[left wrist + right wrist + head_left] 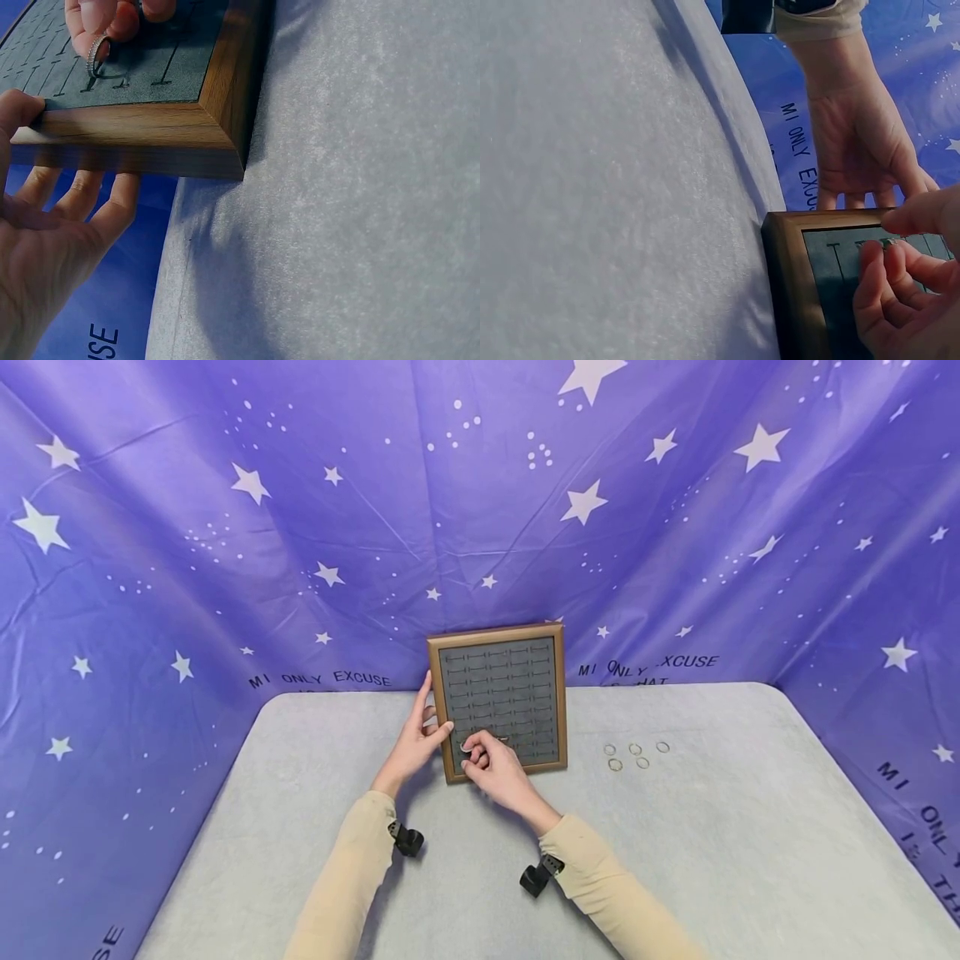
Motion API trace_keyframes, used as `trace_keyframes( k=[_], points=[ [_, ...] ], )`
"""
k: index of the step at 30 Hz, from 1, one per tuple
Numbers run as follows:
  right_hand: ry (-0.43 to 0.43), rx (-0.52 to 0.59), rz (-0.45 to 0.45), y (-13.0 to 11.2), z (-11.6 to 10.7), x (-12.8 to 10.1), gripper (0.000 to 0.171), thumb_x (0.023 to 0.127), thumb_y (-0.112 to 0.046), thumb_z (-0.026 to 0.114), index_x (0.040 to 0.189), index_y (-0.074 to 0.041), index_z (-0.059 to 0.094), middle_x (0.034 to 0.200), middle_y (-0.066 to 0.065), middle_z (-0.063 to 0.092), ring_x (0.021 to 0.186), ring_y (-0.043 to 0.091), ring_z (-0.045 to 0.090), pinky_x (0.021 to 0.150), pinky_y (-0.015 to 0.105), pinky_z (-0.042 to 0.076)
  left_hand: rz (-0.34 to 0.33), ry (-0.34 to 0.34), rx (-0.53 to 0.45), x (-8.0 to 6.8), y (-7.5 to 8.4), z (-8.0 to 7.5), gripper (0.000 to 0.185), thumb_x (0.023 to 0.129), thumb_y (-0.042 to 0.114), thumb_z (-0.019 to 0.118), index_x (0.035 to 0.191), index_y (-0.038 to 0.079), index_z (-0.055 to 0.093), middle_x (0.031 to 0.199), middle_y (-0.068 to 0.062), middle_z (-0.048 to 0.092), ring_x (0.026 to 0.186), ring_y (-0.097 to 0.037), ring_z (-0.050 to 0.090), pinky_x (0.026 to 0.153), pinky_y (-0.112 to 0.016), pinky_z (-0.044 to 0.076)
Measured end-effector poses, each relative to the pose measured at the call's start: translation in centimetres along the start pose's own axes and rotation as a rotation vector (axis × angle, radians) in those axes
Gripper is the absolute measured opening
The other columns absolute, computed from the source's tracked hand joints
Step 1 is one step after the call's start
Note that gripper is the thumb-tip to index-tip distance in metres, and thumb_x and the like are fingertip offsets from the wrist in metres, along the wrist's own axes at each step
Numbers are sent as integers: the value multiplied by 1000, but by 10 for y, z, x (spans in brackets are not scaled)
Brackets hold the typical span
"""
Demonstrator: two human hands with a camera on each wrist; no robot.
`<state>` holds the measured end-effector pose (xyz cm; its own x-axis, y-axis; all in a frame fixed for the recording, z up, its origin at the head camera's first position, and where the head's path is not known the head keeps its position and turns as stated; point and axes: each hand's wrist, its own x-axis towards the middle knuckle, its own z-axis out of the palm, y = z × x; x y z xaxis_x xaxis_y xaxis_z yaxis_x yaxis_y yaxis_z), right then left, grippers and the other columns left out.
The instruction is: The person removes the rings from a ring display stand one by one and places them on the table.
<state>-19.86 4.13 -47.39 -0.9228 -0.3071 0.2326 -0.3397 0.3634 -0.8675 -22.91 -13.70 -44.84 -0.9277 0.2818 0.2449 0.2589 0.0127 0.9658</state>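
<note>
A wood-framed ring display board [517, 702] with a dark slotted panel stands tilted up at the back of the table. My left hand [412, 749] grips its left side, thumb on the front of the frame and fingers behind, as the left wrist view shows. The right hand [498, 774] is at the panel's lower left corner, pinching a silvery ring [94, 57]. In the left wrist view the ring's lower edge is right at a slot in the panel. Fingers partly hide the ring in the right wrist view.
Several thin rings [635, 749] lie in two rows on the grey table [712, 827], right of the board. A purple curtain with white stars [495, 510] hangs close behind the board and along both sides. Both wrists wear black cameras [407, 839].
</note>
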Motion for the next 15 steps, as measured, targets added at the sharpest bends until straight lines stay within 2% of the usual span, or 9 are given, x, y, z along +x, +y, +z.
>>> trace_keyframes(
  k=[7,15],
  points=[
    [68,-7,-40,2,3,-2,13,86,1,65,89,-8,57,76,-3,52,63,8,49,56,21,42,7,-3,-1,-1,1,1,86,93,-12,53,156,13,0,156,-22,13,123,-43,44,86,-26,50],
    [77,39,-45,0,1,-9,15,88,0,65,87,-13,57,83,2,52,68,11,51,59,23,44,11,3,19,0,-1,0,86,93,-10,53,157,15,1,157,-18,12,126,-41,42,86,-25,50]
  ],
)
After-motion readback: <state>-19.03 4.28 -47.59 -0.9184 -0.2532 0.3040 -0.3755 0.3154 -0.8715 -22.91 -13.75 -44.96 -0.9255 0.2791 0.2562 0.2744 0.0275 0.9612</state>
